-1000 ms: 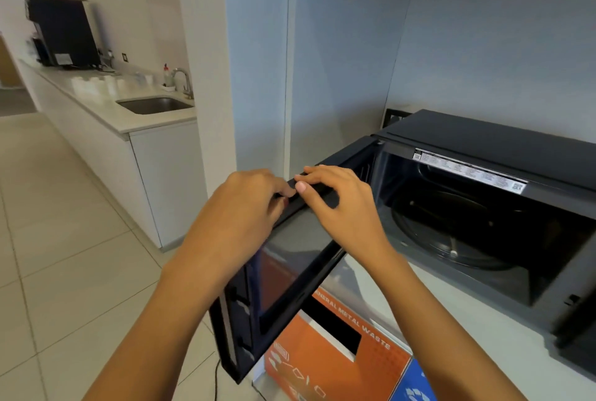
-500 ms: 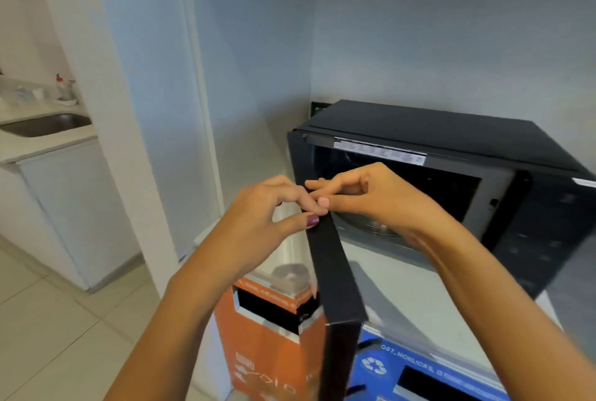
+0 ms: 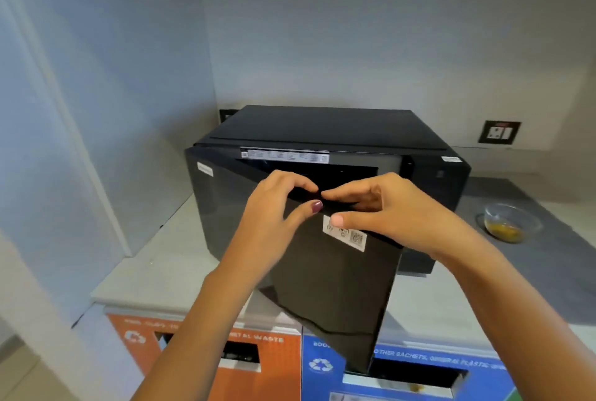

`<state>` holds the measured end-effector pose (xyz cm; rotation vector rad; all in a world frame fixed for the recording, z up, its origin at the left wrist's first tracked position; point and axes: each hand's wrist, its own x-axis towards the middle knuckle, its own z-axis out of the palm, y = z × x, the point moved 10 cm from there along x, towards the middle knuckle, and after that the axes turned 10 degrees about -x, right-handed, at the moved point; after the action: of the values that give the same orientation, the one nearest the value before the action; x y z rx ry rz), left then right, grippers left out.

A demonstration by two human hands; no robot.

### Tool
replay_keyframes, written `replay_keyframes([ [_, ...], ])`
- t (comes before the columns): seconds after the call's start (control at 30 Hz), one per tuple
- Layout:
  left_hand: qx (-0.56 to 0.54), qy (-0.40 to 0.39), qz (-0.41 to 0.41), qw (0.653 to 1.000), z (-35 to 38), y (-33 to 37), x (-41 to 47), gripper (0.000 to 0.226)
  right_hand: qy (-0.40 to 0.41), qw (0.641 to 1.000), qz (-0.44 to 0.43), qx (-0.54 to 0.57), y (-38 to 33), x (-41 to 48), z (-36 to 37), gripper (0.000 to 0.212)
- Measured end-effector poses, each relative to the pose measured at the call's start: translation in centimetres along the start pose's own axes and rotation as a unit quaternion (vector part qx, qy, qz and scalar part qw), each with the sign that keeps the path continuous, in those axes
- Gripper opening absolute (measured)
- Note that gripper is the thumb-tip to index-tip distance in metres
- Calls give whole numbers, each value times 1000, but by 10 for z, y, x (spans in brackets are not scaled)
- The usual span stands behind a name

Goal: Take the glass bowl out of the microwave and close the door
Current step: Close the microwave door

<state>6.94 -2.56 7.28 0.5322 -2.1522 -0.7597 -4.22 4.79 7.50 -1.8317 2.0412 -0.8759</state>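
A black microwave [image 3: 322, 126] stands on a pale counter in a wall niche. Its door [image 3: 335, 297] is hinged at the left and stands partly open, its free edge swung toward me. My left hand [image 3: 274, 223] and my right hand [image 3: 390, 210] both pinch the door's top edge, fingers over the top and thumbs on the outer face near a white sticker [image 3: 345, 234]. The glass bowl [image 3: 509, 221], with yellow remains in it, sits on a grey mat to the right of the microwave. The cavity is mostly hidden behind the door and my hands.
A wall socket [image 3: 499, 132] is behind the microwave at the right. Below the counter edge [image 3: 135, 300] are an orange waste bin front [image 3: 277, 378] and a blue recycling bin front [image 3: 325, 365] with slots. A side wall [image 3: 96, 110] closes the niche at the left.
The door has swung from wide open toward the microwave, with both hands staying on its top edge. My view has turned right, bringing the glass bowl on the mat into sight.
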Motion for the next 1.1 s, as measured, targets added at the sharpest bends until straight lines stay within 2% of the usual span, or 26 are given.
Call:
replay_keyframes([
  [0.13,138,-36,49,989,26,2,19,32,121,986,28,-107,12,-7,-19,36],
  [0.37,284,-43,90,954,58,-15,44,50,198,953,65,-221,43,3,-36,50],
  [0.63,298,-43,96,949,76,-26,77,53,211,933,84,-278,72,31,-42,57],
  [0.83,289,-30,95,952,81,-33,89,53,215,896,42,-387,77,48,-39,60],
  [1.1,265,-13,99,959,82,-33,97,52,221,866,51,-446,84,58,-34,60],
])
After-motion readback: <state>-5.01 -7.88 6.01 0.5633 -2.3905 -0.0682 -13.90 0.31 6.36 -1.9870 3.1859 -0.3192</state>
